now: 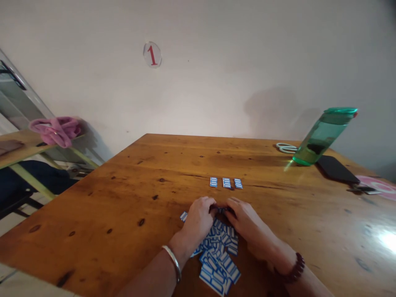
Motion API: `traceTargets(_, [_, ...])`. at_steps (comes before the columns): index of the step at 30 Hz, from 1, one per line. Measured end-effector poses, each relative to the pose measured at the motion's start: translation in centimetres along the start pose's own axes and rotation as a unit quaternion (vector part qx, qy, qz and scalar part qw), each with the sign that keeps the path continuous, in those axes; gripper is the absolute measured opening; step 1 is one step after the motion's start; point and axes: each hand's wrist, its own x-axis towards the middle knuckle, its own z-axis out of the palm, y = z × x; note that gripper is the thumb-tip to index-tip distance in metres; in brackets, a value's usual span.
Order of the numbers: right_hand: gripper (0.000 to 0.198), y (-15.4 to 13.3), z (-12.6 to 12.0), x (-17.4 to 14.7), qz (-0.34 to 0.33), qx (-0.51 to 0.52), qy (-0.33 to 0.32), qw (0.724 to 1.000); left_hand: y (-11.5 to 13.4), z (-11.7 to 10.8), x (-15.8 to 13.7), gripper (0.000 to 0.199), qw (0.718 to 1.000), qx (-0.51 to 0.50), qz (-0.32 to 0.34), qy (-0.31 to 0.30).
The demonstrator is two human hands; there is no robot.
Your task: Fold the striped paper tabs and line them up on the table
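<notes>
Holds left hand (199, 215) and right hand (247, 216) together at the far end of the blue-and-white label pile (218, 251) on the tabletop (102, 198). Has fingers (206, 202) of both curled partly closed; cannot tell whether gripping anything. Shows three cards (226, 182) beyond the pile, green bottle (324, 136) farther right of it.

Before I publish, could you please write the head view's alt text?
Left hand and right hand nearly meet by piled blue-and-white pieces on a wooden table. Beyond lie three small groups; at right, a green bottle.
</notes>
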Motion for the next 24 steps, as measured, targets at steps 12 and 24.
traceTargets(12, [0.017, -0.7, -0.7, -0.2, 0.005, -0.004, -0.007, 1.0, 0.1, -0.1, -0.1, 0.017, 0.998, 0.049, 0.028, -0.015])
traceTargets(24, [0.019, -1.1, -1.1, -0.2, -0.033, -0.145, 0.012, 0.989, 0.4, 0.0, -0.5, 0.02, 0.995, 0.09, 0.046, -0.012])
